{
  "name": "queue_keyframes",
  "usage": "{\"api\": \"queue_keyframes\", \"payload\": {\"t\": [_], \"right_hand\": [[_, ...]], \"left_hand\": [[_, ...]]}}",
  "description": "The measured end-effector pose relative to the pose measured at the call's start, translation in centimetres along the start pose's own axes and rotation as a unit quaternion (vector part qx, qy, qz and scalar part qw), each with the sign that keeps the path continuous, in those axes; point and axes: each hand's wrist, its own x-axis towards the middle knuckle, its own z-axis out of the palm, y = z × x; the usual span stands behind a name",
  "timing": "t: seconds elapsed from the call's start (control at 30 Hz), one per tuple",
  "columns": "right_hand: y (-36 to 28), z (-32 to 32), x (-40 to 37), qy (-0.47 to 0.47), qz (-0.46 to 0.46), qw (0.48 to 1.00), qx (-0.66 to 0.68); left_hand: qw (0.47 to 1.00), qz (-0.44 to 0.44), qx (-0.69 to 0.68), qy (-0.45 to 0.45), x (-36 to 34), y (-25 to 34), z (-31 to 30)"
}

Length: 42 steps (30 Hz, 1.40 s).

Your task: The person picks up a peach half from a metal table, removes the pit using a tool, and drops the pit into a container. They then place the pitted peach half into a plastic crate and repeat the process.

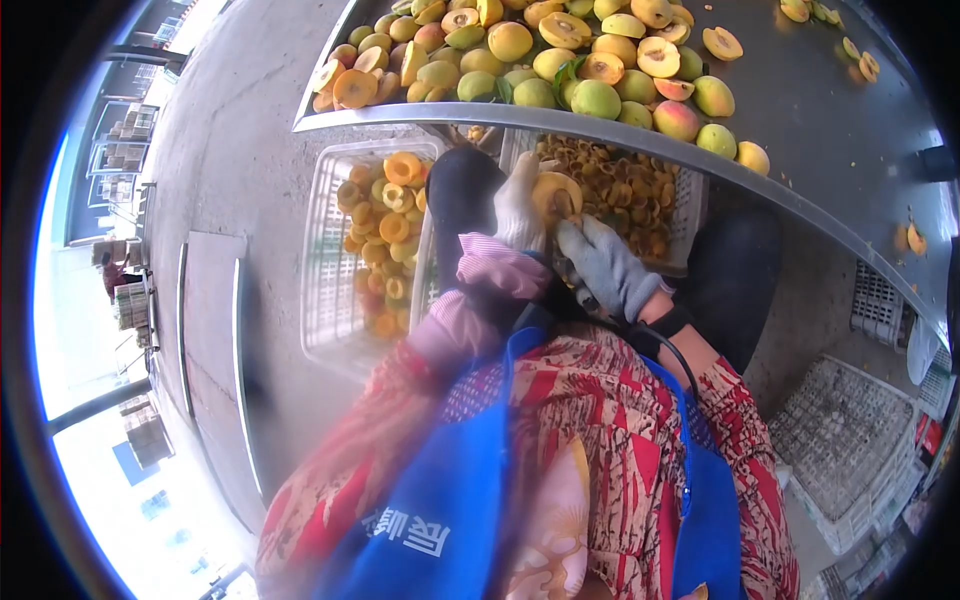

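Keep the round, cut orange-yellow fruit (557, 195), at upper centre of the frame, steady between both hands, over the near left part of the white plastic crate (692, 215) of brown-orange pieces (610, 185). Hold lightly with the white-gloved left hand (518, 212), curled beside the fruit and seemingly pinching its edge; squeeze no harder than needed (ripe flesh, by the look of it, probably easy to bruise). Guide from below with the grey-gloved right hand (608, 268), fingers pressed close together and bent towards the fruit's lower edge. Turn the fruit in small moves, and mind the raised metal rim of the grey worktop (830, 130), loaded with whole and halved yellow-green fruit (510, 42) along the top of the frame.

Cannot tell about contact between right fingertips and fruit, nor about any tool in that hand. Cannot name the small dark, shiny thing (588, 297) under the right palm. Hard to judge the inner side of the cut fruit. Lost behind the dark left trouser leg (465, 190): part of the pale crate (322, 290) of orange halves (398, 228). Badly smeared at lower left: the patterned red sleeve (340, 450).
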Motion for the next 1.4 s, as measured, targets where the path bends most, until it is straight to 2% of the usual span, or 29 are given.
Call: {"api": "queue_keyframes", "payload": {"t": [0.03,0.07,0.13,0.17,0.23,0.27,0.33,0.37,0.43,0.47,0.53,0.57,0.63,0.67,0.7,0.73,0.87,0.9,0.97,1.1,1.17,1.2,1.27,1.3,1.33,1.37,1.4], "right_hand": [[-0.6,0.0,-0.4,-0.013,0.072,0.996,0.056],[-0.1,-0.1,-0.2,-0.013,0.071,0.996,0.057],[0.6,-0.1,0.2,-0.004,-0.016,1.000,-0.019],[0.8,-0.3,0.2,-0.005,-0.018,1.000,-0.018],[0.0,-0.4,-0.5,-0.029,0.057,0.998,0.002],[0.1,-0.6,-0.6,-0.030,0.056,0.998,0.002],[0.4,-1.2,-0.5,-0.057,0.053,0.990,0.120],[0.6,-1.1,-0.4,-0.059,0.050,0.990,0.120],[0.7,-0.7,-0.4,-0.041,0.002,0.989,0.140],[0.6,-0.7,-0.5,-0.038,-0.002,0.989,0.141],[-0.3,-0.3,-1.6,-0.031,0.061,0.994,0.081],[0.4,-0.7,-1.1,-0.031,0.062,0.994,0.081],[1.2,-1.3,-0.1,-0.031,-0.066,0.991,-0.113],[1.4,-1.8,0.0,-0.031,-0.067,0.991,-0.114],[-0.2,-1.9,-1.0,-0.056,0.008,0.997,-0.052],[-1.0,-1.9,-1.5,-0.081,0.084,0.993,0.009],[-0.6,-2.9,-1.2,-0.101,0.101,0.990,0.021],[-0.3,-2.9,-1.2,-0.122,0.116,0.983,0.078],[0.5,-2.9,-1.1,-0.164,0.150,0.957,0.189],[0.8,-2.6,-0.9,-0.135,0.129,0.975,0.120],[0.7,-3.3,-1.0,-0.227,0.172,0.925,0.252],[0.8,-3.4,-1.0,-0.229,0.171,0.925,0.249],[1.5,-3.5,-0.8,-0.289,0.187,0.882,0.322],[1.7,-3.7,-0.6,-0.292,0.186,0.882,0.319],[2.0,-3.8,-0.6,-0.294,0.192,0.875,0.334],[2.3,-4.0,-0.6,-0.294,0.198,0.868,0.347],[2.4,-4.1,-0.4,-0.297,0.196,0.869,0.344]], "left_hand": [[0.999,-0.032,-0.001,0.040,0.5,-0.3,-0.2],[0.999,-0.031,0.000,0.039,0.6,-0.8,-0.7],[0.987,0.076,0.104,-0.096,-0.1,-0.5,-1.0],[0.987,0.077,0.105,-0.096,-0.1,-0.3,-0.9],[0.993,-0.065,0.094,-0.035,-0.4,0.8,-0.1],[0.993,-0.064,0.094,-0.035,-0.2,0.5,-0.1],[0.998,-0.032,0.013,-0.045,0.5,-0.7,-0.3],[0.998,-0.029,0.014,-0.045,0.9,-1.4,-0.5],[0.988,0.122,0.057,0.082,1.4,-2.4,-0.3],[0.988,0.123,0.058,0.077,1.6,-2.3,-0.9],[0.989,-0.040,0.106,-0.091,0.7,-1.1,-2.2],[0.989,-0.041,0.106,-0.090,0.4,-1.3,-1.7],[0.997,-0.003,0.083,0.003,-0.6,-1.2,-0.2],[0.996,-0.010,0.089,0.021,-0.7,-1.1,-0.1],[0.996,-0.011,0.089,0.021,-1.0,-0.8,0.1],[0.989,0.018,0.148,0.013,-1.4,-0.6,0.4],[0.954,0.095,0.285,-0.014,-1.3,-1.1,0.5],[0.954,0.095,0.285,-0.016,-1.3,-0.7,0.6],[0.967,0.008,0.255,-0.025,-1.6,-0.1,0.9],[0.986,-0.023,0.163,-0.034,-1.6,-0.7,0.2],[0.944,0.125,0.301,-0.053,-2.2,-0.6,0.1],[0.944,0.128,0.300,-0.051,-1.8,-0.6,-0.1],[0.835,0.336,0.414,-0.135,-1.0,-1.0,-1.0],[0.834,0.339,0.414,-0.132,-1.2,-0.4,-0.6],[0.925,0.125,0.348,-0.092,-1.6,0.4,0.0],[0.960,-0.096,0.258,-0.047,-1.8,0.8,0.4],[0.961,-0.091,0.257,-0.046,-1.9,0.4,0.6]]}}
